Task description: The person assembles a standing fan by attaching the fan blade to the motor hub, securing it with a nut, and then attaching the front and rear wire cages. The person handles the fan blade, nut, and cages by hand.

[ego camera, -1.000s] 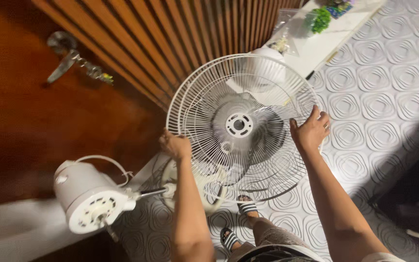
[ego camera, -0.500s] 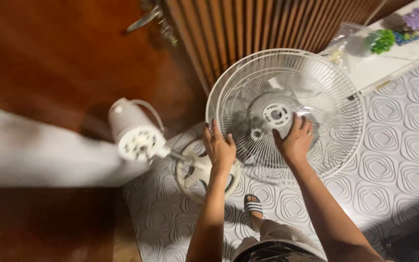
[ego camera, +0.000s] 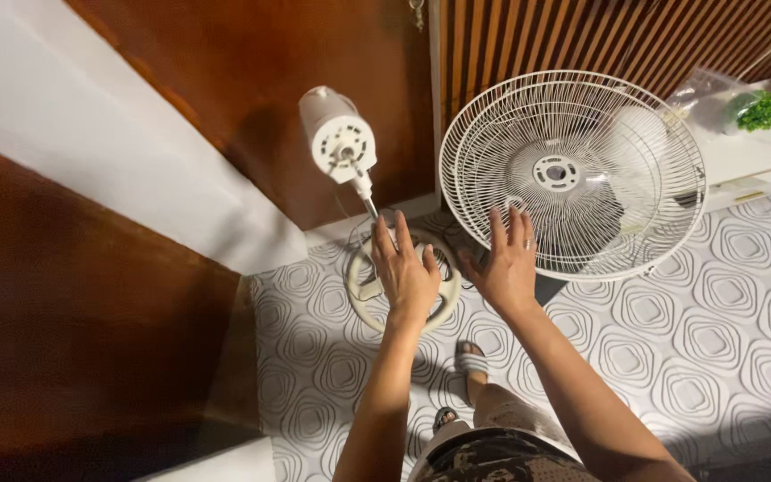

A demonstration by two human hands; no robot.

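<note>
Now both hands are hovering spread and empty: right hand [ego camera: 506, 268] nearer the fan guard [ego camera: 573, 174], left hand [ego camera: 403, 272] over the fan base [ego camera: 360, 295].

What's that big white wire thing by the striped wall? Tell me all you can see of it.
It is a round white fan guard of thin wire ribs radiating from a flat hub with a central hole. Two grille layers seem stacked, with something pale behind them. It stands tilted, its top toward the slatted wooden wall, its lower rim near the patterned floor. The right hand spreads open at its lower left edge; actual contact is unclear.
</note>
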